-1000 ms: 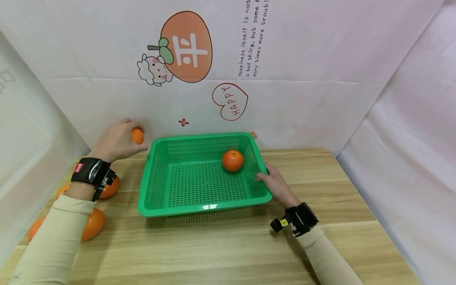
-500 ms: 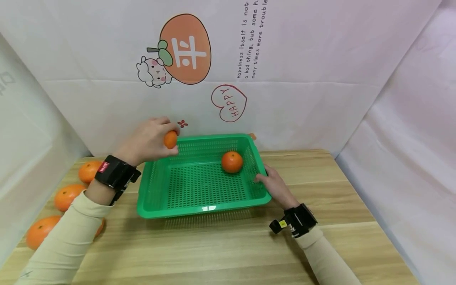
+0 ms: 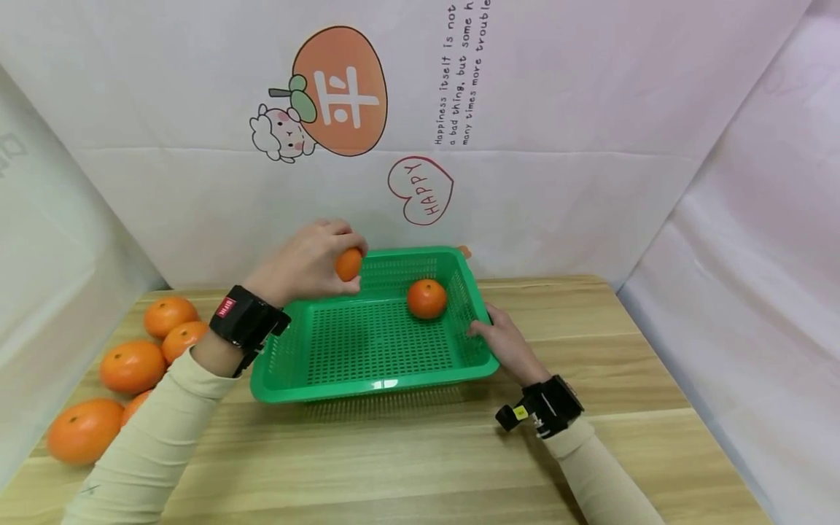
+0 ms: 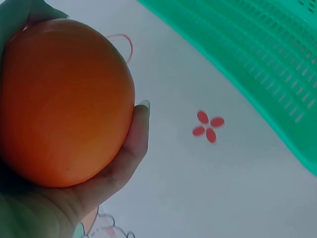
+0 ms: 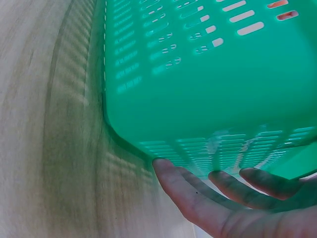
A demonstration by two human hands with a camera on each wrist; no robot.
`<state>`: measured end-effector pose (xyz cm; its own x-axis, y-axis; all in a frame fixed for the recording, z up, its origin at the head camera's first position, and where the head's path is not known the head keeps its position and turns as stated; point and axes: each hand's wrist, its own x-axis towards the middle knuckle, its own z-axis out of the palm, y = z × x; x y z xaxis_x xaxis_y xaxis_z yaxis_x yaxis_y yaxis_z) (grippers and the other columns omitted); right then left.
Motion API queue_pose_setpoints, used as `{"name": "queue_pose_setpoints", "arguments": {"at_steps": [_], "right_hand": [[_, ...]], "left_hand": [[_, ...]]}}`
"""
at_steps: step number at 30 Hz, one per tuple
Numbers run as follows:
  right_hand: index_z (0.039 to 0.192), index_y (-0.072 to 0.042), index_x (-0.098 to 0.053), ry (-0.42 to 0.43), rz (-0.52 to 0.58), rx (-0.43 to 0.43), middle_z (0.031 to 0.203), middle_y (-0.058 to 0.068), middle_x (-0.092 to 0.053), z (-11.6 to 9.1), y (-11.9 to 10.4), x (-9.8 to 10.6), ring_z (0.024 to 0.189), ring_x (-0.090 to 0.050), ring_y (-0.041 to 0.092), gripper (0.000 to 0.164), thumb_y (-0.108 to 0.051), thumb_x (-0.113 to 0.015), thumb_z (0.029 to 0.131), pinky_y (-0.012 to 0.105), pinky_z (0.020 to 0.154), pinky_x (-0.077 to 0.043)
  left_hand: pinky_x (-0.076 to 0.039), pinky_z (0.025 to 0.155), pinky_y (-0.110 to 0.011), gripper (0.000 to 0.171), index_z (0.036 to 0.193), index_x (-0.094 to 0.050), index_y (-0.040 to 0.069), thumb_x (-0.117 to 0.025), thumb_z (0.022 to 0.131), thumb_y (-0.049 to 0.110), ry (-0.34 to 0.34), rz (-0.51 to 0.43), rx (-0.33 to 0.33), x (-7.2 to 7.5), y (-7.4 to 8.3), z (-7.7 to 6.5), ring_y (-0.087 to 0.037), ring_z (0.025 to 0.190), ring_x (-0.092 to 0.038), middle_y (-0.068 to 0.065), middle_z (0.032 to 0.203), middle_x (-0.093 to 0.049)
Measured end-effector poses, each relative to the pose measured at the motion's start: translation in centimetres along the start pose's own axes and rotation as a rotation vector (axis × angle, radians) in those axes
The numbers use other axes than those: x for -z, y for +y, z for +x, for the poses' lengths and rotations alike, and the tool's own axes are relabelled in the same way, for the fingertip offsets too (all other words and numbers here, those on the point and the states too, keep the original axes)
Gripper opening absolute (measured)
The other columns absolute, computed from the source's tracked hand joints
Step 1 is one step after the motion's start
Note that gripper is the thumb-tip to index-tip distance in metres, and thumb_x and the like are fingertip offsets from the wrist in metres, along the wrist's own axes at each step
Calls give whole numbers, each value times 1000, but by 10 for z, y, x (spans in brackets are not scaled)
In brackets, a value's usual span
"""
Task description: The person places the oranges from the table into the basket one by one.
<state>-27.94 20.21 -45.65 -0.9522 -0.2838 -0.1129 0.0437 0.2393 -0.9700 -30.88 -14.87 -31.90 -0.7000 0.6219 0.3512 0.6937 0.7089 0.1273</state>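
My left hand [image 3: 305,262] holds a mandarin orange [image 3: 348,265] over the far left part of a green plastic basket [image 3: 387,386]. Thumb and fingers wrap round the fruit, which fills much of the left wrist view. Another mandarin orange [image 3: 427,299] rests inside the basket, towards its far right corner. At the basket's right side, my right hand [image 3: 512,343] grips the rim, thumb over the edge. The right wrist view has its fingers [image 5: 190,198] against the outside of the slotted wall; the thumb is out of sight there.
Several mandarin oranges [image 3: 133,367] lie on the wooden table [image 3: 367,467] at the left, some partly behind the left forearm. A white printed cloth [image 3: 558,197] hangs close behind the basket, and more white cloth flanks the table.
My left hand has carried its mandarin orange rightwards, from outside the basket's far left corner to above the basket. More loose fruit shows at the left. My right hand stays on the rim.
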Motion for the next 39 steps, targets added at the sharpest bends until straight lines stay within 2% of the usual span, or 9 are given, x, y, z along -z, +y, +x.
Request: {"name": "queue_pose_setpoints", "arguments": {"at_steps": [5,14,25,33,39], "right_hand": [[163,-6,-33,-7,-8,4,148,29,-55,0,3,0,120,-66,38,70,-9,-51,96,38,90,-60],[165,-9,-31,11,-19,-11,150,28,-54,1,2,1,121,-66,37,72,-10,-52,96,37,90,-59],[166,-10,-30,7,-18,-17,150,28,-54,0,4,2,118,-66,36,73,-10,-52,95,36,88,-59],[164,-10,-34,12,-18,-12,148,28,-56,3,4,2,119,-67,37,71,-10,-54,95,37,89,-60],[159,-9,-40,17,-41,-7,145,27,-57,4,5,2,115,-68,36,65,-12,-54,96,36,87,-60]], "left_hand": [[-49,70,-32,32,109,-72,14,-84,81,25,-38,-37,-37,-13,9,7,-22,86,-57,-5,102,-64],[-45,70,-30,32,110,-71,15,-82,79,20,-103,-140,-111,-38,24,23,-18,82,-54,-3,101,-62],[-48,74,-30,36,116,-72,15,-80,81,22,-205,-161,-151,-65,43,40,-18,88,-57,-3,111,-64],[-52,77,-31,43,125,-72,13,-80,85,25,-256,-137,-155,-78,48,53,-20,92,-58,-5,113,-64],[-50,76,-30,38,121,-71,17,-82,86,28,-309,-118,-155,-98,50,57,-20,94,-56,-3,114,-63]]}}
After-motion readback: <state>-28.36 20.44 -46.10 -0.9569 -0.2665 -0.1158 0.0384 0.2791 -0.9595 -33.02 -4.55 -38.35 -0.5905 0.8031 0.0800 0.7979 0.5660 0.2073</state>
